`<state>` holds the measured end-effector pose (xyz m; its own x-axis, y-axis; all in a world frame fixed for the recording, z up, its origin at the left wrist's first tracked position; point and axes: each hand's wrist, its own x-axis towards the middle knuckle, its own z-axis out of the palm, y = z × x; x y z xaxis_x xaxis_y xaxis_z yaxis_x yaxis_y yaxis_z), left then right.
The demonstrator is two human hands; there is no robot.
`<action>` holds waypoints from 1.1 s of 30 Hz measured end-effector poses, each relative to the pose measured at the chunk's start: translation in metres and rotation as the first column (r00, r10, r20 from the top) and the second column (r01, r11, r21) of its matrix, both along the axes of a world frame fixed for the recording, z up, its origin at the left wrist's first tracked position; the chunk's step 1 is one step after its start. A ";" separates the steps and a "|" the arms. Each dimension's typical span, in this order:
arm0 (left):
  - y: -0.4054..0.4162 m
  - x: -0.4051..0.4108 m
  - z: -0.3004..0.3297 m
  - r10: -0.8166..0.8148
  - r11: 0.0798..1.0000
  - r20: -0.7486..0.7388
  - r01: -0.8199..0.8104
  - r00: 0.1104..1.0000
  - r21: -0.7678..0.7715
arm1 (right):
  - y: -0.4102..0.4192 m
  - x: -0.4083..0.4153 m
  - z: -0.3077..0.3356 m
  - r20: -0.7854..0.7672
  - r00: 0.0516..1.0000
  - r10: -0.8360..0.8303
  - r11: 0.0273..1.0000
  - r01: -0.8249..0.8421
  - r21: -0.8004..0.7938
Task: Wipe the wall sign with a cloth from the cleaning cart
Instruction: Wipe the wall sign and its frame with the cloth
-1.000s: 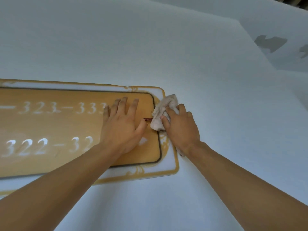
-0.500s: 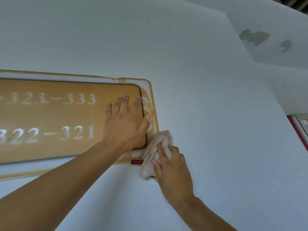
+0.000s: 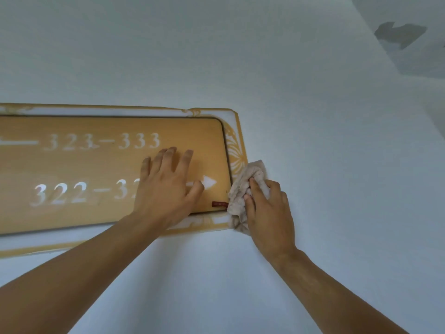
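Sign: wall sign [image 3: 96, 169], a wide amber panel with a dark rounded outline, set on a white backing with a gold ornamental border; it hangs on the pale wall [image 3: 313, 141] and runs out of view past the left edge.
Lettering: white numerals in two rows, "323–333" above and "322–3…" below, the end of the lower row hidden by the left hand; a white arrow [image 3: 209, 182] points right near the panel's right end.
Left hand [image 3: 166, 186]: flat on the amber panel, palm against it, fingers spread and pointing up, thumb stretched toward the arrow; it grips nothing.
Right hand [image 3: 267, 208]: closed around the cloth, fingers curled over the bundle and pressing it to the sign's right border.
Cloth [image 3: 245, 186]: a bunched beige rag lying over the lower right edge of the sign, partly on the gold border and partly on the bare wall; a small red tag [image 3: 219, 204] sticks out of it to the left onto the amber panel.
Arms: both forearms bare, reaching up from the bottom of the view.
Upper right: a dark irregular patch [image 3: 399, 33] on the pale surface there, well apart from the sign.
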<state>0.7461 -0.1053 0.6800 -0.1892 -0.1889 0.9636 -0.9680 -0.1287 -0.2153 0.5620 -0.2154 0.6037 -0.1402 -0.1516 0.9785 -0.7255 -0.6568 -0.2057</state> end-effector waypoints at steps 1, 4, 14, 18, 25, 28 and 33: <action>0.002 0.007 -0.002 0.014 1.000 -0.009 -0.014 1.000 0.005 | 0.001 0.002 -0.004 0.032 0.999 0.015 1.000 -0.015 0.004; 0.008 0.027 -0.011 0.084 0.996 0.013 -0.085 0.996 0.019 | 0.005 0.008 -0.020 0.117 0.990 0.073 0.997 -0.073 -0.009; 0.055 0.082 -0.050 0.078 0.996 0.018 -0.079 0.997 0.048 | 0.042 0.062 -0.055 0.386 0.895 0.224 0.956 -0.279 0.094; 0.089 0.133 -0.060 0.127 0.991 0.004 -0.127 0.992 0.044 | 0.062 0.089 -0.057 0.446 0.870 0.208 0.945 -0.297 0.138; 0.143 0.219 -0.076 0.229 0.973 -0.050 -0.226 0.972 0.055 | 0.103 0.162 -0.051 0.466 0.842 0.272 0.925 -0.362 0.116; 0.164 0.250 -0.083 0.253 0.967 -0.109 -0.247 0.961 0.065 | 0.111 0.175 -0.050 0.493 0.824 0.278 0.918 -0.379 0.116; 0.199 0.295 -0.099 0.328 0.944 -0.186 -0.313 0.926 0.102 | 0.139 0.225 -0.049 0.482 0.806 0.343 0.894 -0.438 0.098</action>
